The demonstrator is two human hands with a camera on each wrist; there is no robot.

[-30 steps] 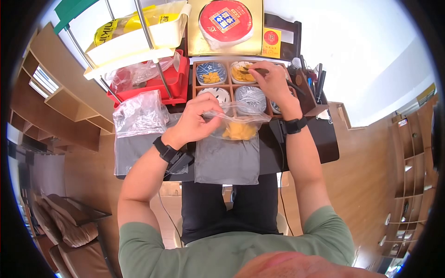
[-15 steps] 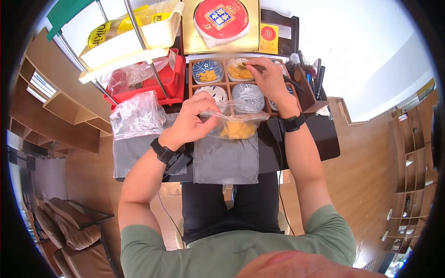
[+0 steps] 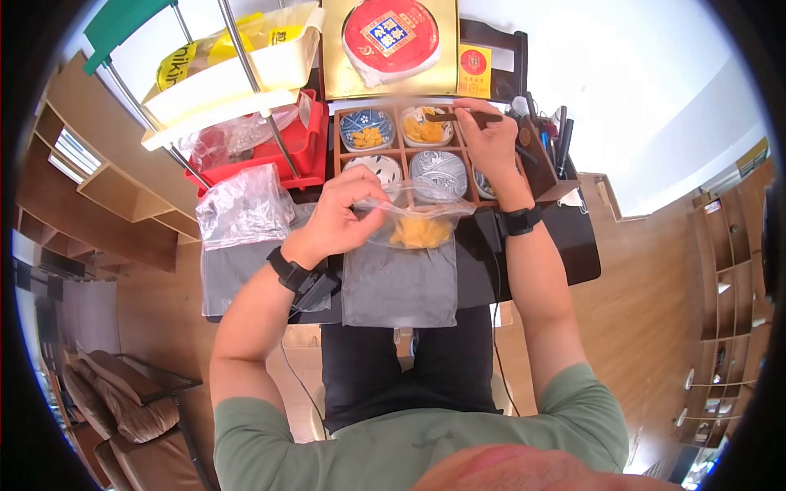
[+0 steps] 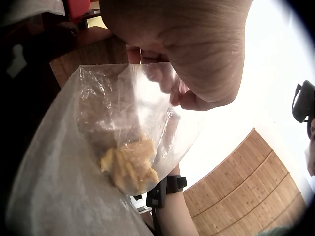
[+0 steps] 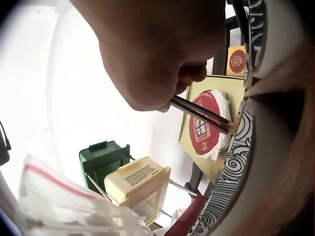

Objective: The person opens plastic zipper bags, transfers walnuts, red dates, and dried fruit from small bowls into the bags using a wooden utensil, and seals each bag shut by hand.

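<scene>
My left hand point(image 3: 348, 213) pinches the top edge of a clear zip bag point(image 3: 399, 290), which hangs at the table's near edge. Yellow chip-like pieces point(image 4: 129, 164) lie inside it. With my right hand point(image 3: 491, 147) I hold dark tongs point(image 5: 197, 110) over the upper middle bowl point(image 3: 416, 111). In the right wrist view their tips meet around a small orange-yellow piece point(image 5: 231, 128) close to a bowl's rim. That upper middle bowl holds more yellow pieces, as does the blue flowered bowl point(image 3: 352, 120) left of it. All the bowls sit in a divided wooden box point(image 3: 336, 135).
A grey wave-patterned bowl point(image 3: 438, 173) and a black-and-white bowl point(image 3: 377, 168) fill nearer compartments. More clear bags point(image 3: 246, 209) lie left. A red basket point(image 3: 315, 155) and tiered rack point(image 3: 262, 100) stand behind them. A pen holder point(image 3: 544, 164) is at right, a gold box point(image 3: 336, 65) behind.
My right hand has shifted slightly right and turned, so the tongs now lie more level over the upper middle bowl. My left hand keeps its pinch on the bag.
</scene>
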